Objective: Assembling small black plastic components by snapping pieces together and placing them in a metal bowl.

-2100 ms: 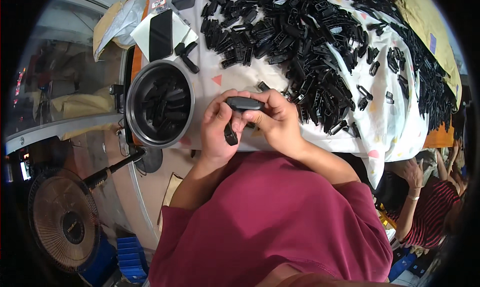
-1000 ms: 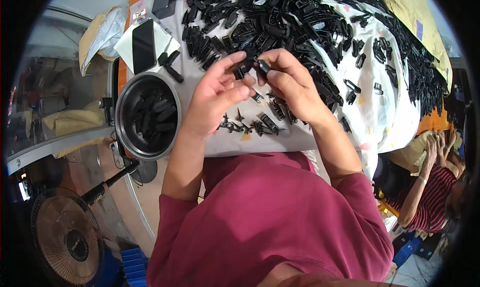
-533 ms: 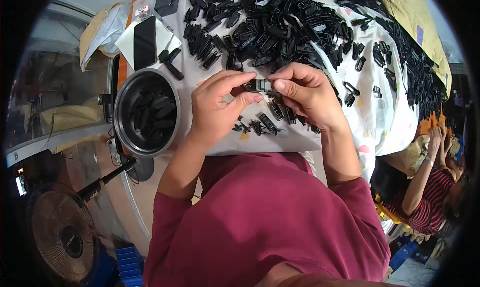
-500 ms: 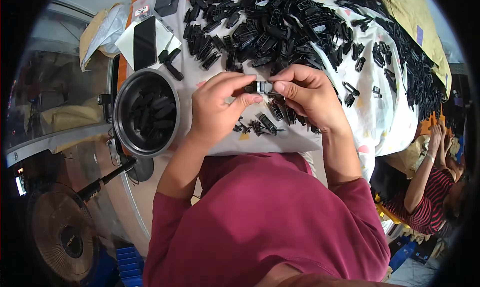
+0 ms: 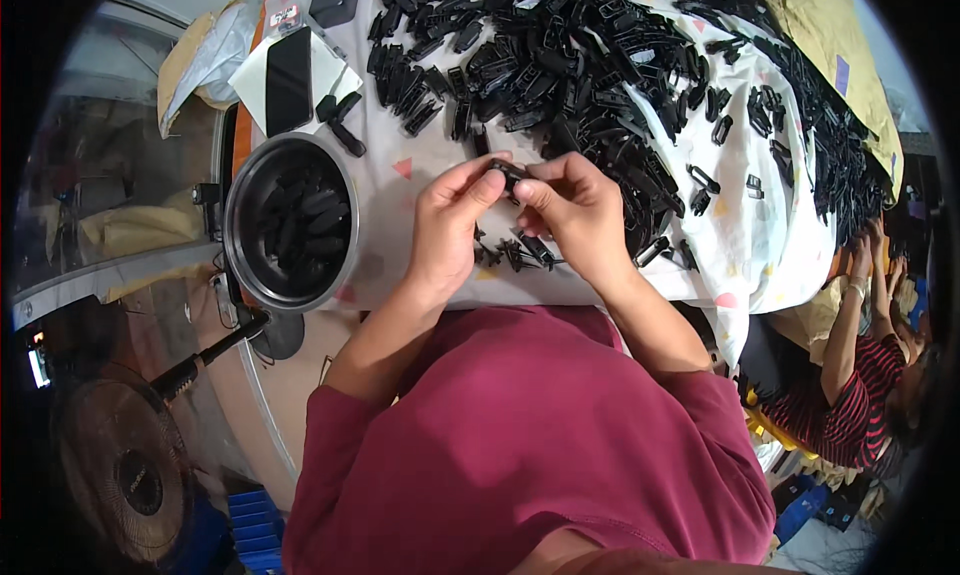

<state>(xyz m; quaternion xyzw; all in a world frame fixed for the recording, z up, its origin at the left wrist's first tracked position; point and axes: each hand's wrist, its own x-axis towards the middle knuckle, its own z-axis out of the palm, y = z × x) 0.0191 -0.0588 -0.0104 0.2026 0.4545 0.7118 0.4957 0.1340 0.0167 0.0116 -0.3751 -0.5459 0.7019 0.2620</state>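
Black plastic piece [image 5: 508, 171]: mid-frame, I see its long axis slant down rightward.
Left hand [image 5: 446, 225]: fingers pinching it.
Right hand [image 5: 580, 218]: likewise pinching.

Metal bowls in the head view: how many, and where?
1: the round metal bowl holding black pieces, left of the left hand and just below the phone in the picture. No second one shows; the dark rim could hide others.

Around the grip, the white cloth [image 5: 395, 257] is brightly lit, while fine detail on the held black piece [image 5: 510, 173] is lost. Left of the grip, a sheen is caught by the bowl [image 5: 232, 225]; farther out, the fan [image 5: 122, 455] is dimmed. Farthest from the grip, straight edges are bowed and corners blacked out.
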